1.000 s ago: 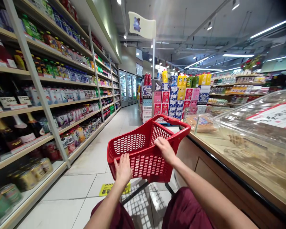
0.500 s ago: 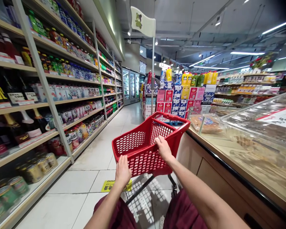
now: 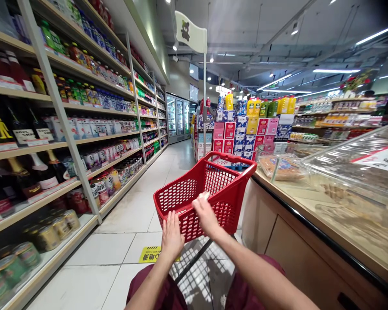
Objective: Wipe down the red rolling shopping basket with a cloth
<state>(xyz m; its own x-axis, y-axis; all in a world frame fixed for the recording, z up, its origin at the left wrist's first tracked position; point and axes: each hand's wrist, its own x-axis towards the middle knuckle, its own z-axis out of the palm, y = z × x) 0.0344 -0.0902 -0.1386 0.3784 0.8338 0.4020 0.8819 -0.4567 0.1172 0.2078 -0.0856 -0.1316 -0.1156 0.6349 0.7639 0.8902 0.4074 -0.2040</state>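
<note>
A red plastic shopping cart (image 3: 228, 206) stands in front of me, its meshed basket turned at an angle and a pole with a white bear-print flag (image 3: 190, 32) rising from its far end. My left hand (image 3: 173, 237) rests on the basket's near left corner, fingers stretched out and lying against the red plastic. On the near side rim, a little to the right, my right hand (image 3: 205, 215) has its fingers curled over the edge. Its fingertips are partly hidden and slightly blurred.
Drink shelves (image 3: 100, 137) line the aisle's left side. A glass-topped food counter (image 3: 313, 215) runs close along the right. Stacked drink cartons (image 3: 242, 133) stand beyond the cart. A yellow floor sticker (image 3: 149, 254) lies on the white tiles, and glass-door fridges (image 3: 177, 114) are farther back.
My right hand has slid left along the basket rim, closer to my left hand. My left hand has shifted slightly right, with its fingers straighter. The cart has barely moved.
</note>
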